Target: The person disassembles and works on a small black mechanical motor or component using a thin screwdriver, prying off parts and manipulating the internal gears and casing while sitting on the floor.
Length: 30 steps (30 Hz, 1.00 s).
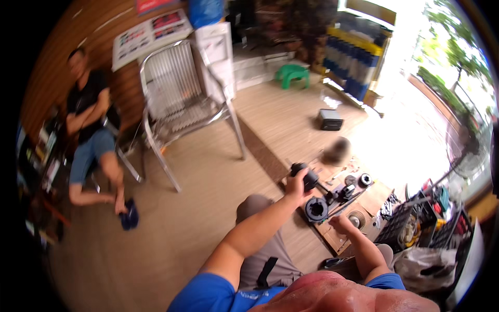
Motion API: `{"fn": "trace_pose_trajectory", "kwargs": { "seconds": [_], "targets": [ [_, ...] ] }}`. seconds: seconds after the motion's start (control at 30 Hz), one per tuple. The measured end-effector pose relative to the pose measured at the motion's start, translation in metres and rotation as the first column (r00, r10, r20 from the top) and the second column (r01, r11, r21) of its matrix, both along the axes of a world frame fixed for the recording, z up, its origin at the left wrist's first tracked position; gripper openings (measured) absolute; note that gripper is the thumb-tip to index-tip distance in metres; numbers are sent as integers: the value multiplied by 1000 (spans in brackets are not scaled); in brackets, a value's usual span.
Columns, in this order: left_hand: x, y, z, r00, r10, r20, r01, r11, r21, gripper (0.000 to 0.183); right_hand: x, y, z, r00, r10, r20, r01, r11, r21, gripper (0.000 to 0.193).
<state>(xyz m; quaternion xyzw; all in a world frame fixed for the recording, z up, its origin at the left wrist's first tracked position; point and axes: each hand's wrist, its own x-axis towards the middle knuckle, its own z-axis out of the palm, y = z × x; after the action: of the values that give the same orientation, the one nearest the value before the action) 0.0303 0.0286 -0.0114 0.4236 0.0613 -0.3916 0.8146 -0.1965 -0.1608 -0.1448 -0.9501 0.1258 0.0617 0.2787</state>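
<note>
My left hand (pixel 296 185) is closed round a black cylindrical part (pixel 310 180), which it holds up over the left edge of a low wooden board (pixel 335 242). Just below it, a black round housing (pixel 316 208) with an open ring-shaped top is joined to a dark frame on the board. My right hand (pixel 341 224) is curled beside the frame, close to a round finned wheel (pixel 356 219). Whatever its fingers may hold is too small to make out. A black ring-shaped part (pixel 366 180) lies at the far end of the frame.
Black crates (pixel 442 231) of tools and a white plastic bag (pixel 423 265) stand at the right. A dark box (pixel 330 119) and a green stool (pixel 292 76) are farther off. At the left, a person (pixel 91 109) sits near a metal chair (pixel 179 88).
</note>
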Motion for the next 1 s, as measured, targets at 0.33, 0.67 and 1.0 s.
{"fn": "trace_pose_trajectory", "kwargs": {
  "seconds": [0.33, 0.67, 1.0],
  "targets": [
    [-19, -6, 16, 991, -137, 9, 137, 991, 8, 30, -26, -20, -21, 999, 43, -8, -43, 998, -52, 19],
    [-31, -2, 34, 994, -75, 81, 66, 992, 109, 48, -5, 2, 22, 997, -78, -9, 78, 996, 44, 27],
    [-26, 3, 27, 996, -42, 78, 33, 993, 117, 55, -11, 12, 27, 998, -63, 1, 63, 997, 43, 26]
  ]
}}
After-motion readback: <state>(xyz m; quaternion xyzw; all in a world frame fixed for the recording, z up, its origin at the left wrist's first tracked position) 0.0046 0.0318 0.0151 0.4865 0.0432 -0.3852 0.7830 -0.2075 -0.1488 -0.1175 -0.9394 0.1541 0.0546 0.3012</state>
